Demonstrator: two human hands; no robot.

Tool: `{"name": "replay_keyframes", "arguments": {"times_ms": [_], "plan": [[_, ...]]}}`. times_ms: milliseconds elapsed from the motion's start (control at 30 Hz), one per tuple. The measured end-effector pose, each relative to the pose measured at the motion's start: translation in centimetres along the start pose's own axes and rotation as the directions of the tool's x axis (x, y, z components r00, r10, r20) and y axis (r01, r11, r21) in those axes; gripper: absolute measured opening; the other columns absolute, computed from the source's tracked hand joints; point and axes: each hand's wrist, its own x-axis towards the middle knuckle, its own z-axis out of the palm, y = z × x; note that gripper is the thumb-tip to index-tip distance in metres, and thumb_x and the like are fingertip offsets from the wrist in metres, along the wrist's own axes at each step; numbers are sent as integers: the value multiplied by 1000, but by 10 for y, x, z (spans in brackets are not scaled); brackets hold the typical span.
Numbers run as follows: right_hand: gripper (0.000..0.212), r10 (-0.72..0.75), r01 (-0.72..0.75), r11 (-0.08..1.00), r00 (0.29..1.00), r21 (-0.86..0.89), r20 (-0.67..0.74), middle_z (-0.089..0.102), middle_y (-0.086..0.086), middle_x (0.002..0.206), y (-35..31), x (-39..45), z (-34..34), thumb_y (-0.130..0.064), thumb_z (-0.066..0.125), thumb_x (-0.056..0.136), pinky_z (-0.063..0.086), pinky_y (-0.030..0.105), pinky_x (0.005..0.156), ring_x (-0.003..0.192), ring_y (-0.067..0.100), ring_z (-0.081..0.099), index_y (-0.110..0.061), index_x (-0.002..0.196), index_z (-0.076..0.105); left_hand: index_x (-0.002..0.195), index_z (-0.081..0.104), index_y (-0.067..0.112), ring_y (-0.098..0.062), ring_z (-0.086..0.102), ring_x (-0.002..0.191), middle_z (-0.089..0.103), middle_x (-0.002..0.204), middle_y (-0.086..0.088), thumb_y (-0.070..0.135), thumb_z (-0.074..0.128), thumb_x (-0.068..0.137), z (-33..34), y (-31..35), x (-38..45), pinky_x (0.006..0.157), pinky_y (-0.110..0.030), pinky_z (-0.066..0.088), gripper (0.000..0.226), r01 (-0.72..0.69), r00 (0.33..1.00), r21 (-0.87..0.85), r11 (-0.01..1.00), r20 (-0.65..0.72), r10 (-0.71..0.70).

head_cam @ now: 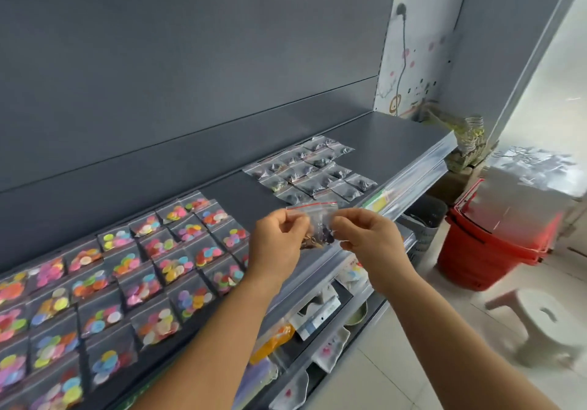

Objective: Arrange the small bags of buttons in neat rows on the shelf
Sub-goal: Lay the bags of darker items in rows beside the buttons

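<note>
Dark grey metal shelf (222,184) under a plain grey back panel. Held at centre: small clear zip bag of dark buttons (319,225), pinched between left hand (279,241) and right hand (365,238), both grips closed on it. Best laid flat at one o'clock, squared against the dark-button rows (311,168). No legible writing.

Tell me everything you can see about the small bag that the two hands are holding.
The small bag is a clear, thin plastic zip bag with a red strip along its top edge. It may be more than one bag held together; that cannot be told. Dark buttons, with some brownish ones, sit in its lower part. It hangs roughly upright in the air above the front edge of the shelf, touching nothing else. The left hand pinches its left side and the right hand its right side.
</note>
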Motion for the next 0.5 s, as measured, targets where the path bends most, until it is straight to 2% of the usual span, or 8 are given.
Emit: {"name": "replay_keyframes", "arguments": {"times_ms": [100, 200, 333, 433, 500], "plan": [[7, 10, -11, 999, 1000, -35, -19, 72, 10, 80, 3, 31, -16, -16, 68, 84, 52, 31, 70, 72, 20, 61, -18, 79, 71, 72, 65, 23, -18, 70, 78, 73, 76, 1, 17, 61, 88, 30, 0, 30, 79, -42, 57, 18, 3, 999, -31, 1000, 39, -2], [9, -5, 3, 999, 999, -51, -46, 72, 13, 81, 1, 70, -30, -17, 67, 85, 52, 32, 69, 72, 21, 62, -18, 77, 72, 75, 65, 23, -17, 69, 77, 72, 77, 0, 14, 60, 89, 57, 3, 64, 76, -38, 58, 18, -14, 999, -48, 999, 50, 16], [13, -4, 2, 994, 1000, -106, -21, 70, 16, 76, -3, 123, -40, -21, 67, 85, 49, 34, 65, 65, 20, 55, -16, 76, 73, 76, 65, 26, -16, 67, 77, 71, 77, 4, 20, 63, 88, 82, 3, 109, 71, -31, 57, 14, -55, 998, 1, 998, 3, 55], [14, -5, 3, 994, 1000, -113, -18, 67, 7, 66, -4, 163, -45, -19, 68, 84, 47, 34, 64, 62, 18, 53, -13, 73, 73, 84, 69, 21, -14, 68, 79, 71, 78, 5, 23, 63, 88, 97, 5, 141, 72, -30, 57, 7, -47, 999, 38, 998, 13, 46], [14, -5, 2, 993, 1000, -117, -29, 67, 2, 64, -6, 186, -50, -18, 68, 84, 47, 33, 64, 61, 16, 55, -14, 72, 72, 82, 70, 20, -15, 68, 78, 71, 77, 5, 26, 65, 86, 107, 6, 160, 74, -33, 55, 9, -33, 999, 60, 998, 1, 33]]}}
